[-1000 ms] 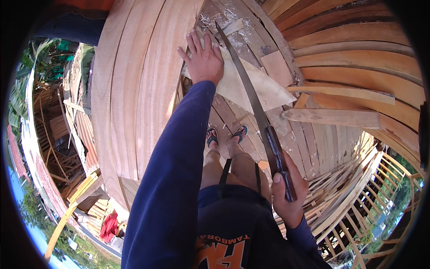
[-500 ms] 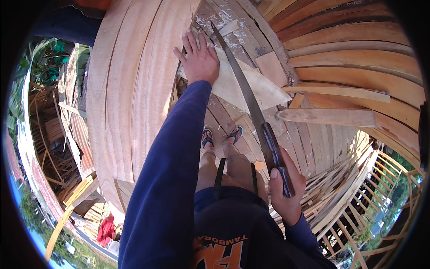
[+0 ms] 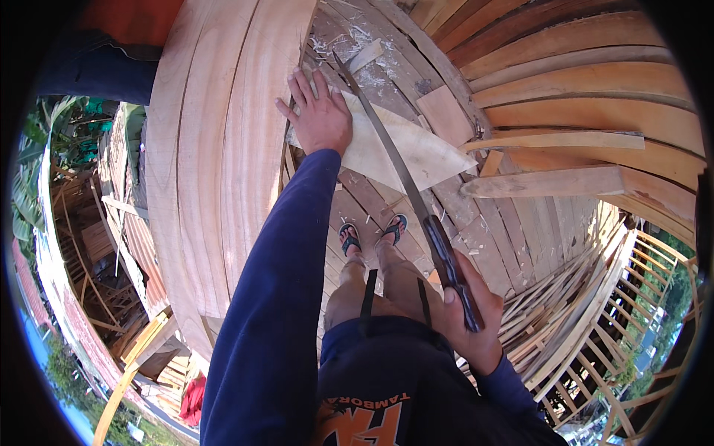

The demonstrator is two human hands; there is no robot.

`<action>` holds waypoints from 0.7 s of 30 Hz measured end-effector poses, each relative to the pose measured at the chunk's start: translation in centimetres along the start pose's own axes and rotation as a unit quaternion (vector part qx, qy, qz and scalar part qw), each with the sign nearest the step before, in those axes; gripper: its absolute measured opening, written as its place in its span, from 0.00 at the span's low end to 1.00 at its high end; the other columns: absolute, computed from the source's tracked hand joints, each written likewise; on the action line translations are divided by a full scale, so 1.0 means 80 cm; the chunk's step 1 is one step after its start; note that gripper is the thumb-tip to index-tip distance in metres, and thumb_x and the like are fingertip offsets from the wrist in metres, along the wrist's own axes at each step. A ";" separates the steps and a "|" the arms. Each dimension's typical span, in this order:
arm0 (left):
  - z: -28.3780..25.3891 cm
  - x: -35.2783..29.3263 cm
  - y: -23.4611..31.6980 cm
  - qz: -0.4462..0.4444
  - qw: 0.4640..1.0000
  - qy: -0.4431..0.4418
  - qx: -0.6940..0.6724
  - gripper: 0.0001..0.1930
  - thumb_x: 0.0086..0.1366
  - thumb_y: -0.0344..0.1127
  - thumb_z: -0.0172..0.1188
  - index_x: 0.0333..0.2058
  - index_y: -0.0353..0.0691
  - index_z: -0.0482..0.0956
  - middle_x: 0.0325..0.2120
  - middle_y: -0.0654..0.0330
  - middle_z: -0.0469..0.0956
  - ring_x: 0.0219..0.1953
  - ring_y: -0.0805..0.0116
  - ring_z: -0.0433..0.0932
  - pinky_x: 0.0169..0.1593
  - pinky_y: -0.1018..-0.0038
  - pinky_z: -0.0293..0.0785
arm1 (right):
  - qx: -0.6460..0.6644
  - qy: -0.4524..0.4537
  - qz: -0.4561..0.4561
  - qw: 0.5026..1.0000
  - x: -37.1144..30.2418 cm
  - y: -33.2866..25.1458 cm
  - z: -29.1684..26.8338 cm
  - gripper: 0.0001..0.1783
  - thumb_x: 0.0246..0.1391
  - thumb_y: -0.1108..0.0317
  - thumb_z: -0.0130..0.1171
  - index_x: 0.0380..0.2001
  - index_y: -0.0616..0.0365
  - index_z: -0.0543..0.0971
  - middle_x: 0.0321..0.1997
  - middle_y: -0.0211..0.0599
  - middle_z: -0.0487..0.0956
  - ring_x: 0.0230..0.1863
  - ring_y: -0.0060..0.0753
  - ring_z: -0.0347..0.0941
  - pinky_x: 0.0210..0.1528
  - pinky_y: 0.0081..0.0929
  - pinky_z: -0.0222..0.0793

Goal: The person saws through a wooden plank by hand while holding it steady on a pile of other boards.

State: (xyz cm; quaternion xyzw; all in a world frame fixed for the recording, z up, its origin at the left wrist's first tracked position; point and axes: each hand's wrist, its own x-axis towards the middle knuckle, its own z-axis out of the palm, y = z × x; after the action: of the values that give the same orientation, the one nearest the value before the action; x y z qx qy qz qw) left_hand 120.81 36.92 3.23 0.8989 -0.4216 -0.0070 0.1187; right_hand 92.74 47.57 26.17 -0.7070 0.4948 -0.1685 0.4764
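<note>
My right hand [image 3: 477, 316] is closed around the dark handle of a machete [image 3: 393, 149]. Its long narrow blade points forward and to the left, over a pale pointed sheet [image 3: 398, 141]. At the edge of the curved wooden planking [image 3: 253, 97], my left hand [image 3: 321, 115] lies with fingers spread on the wood. That palm covers the near left corner of the pale sheet, and no object shows in the hand. What the sheet rests on is partly hidden.
Curved timber ribs [image 3: 580, 74] rise at the right, with a loose board [image 3: 547, 182] sticking inward. Wood shavings [image 3: 357, 33] and a flat offcut [image 3: 445, 115] lie on the plank floor. Thin strips [image 3: 565, 297] are piled lower right. Another person's dark clothing [image 3: 97, 70] shows upper left.
The view has shifted slightly, so more of the other person's clothing shows. Both hands appear a little lower in the picture, with the left still on the planking and the right still gripping the machete.
</note>
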 end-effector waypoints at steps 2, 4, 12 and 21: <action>-0.002 -0.004 0.006 -0.003 1.000 -0.005 -0.023 0.28 0.74 0.46 0.34 0.69 0.41 0.57 0.73 0.49 0.45 0.75 0.52 0.40 0.71 0.40 0.31 | 0.034 0.000 0.004 0.999 0.109 0.010 0.047 0.24 0.59 0.71 0.58 0.57 0.69 0.71 0.26 0.48 0.80 0.25 0.26 0.79 0.32 0.27 0.73; 0.001 0.002 0.011 0.005 1.000 -0.003 -0.013 0.29 0.74 0.46 0.34 0.69 0.42 0.56 0.73 0.49 0.45 0.75 0.53 0.40 0.71 0.41 0.31 | 0.063 0.003 -0.008 0.998 0.203 -0.011 0.079 0.20 0.61 0.68 0.58 0.54 0.66 0.74 0.27 0.35 0.79 0.27 0.16 0.67 0.31 0.21 0.68; 0.005 -0.003 -0.001 -0.001 1.000 0.022 -0.001 0.28 0.74 0.47 0.36 0.67 0.41 0.59 0.72 0.49 0.48 0.75 0.52 0.42 0.71 0.39 0.36 | -0.048 -0.012 0.009 0.999 -0.011 -0.006 -0.015 0.26 0.59 0.71 0.57 0.60 0.66 0.70 0.36 0.49 0.83 0.35 0.32 0.83 0.41 0.24 0.75; -0.006 -0.001 0.011 0.003 1.000 -0.024 0.003 0.29 0.74 0.47 0.34 0.69 0.42 0.56 0.73 0.50 0.44 0.75 0.54 0.39 0.71 0.40 0.32 | 0.035 0.004 -0.029 0.999 0.208 -0.011 0.084 0.21 0.59 0.70 0.59 0.54 0.66 0.73 0.24 0.47 0.79 0.23 0.26 0.75 0.29 0.28 0.71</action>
State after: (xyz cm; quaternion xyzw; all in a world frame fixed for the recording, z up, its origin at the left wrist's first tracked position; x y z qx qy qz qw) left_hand 120.18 36.57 3.88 0.8974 -0.4274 -0.0267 0.1064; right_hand 105.52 36.67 19.71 -0.7031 0.4702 -0.2021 0.4936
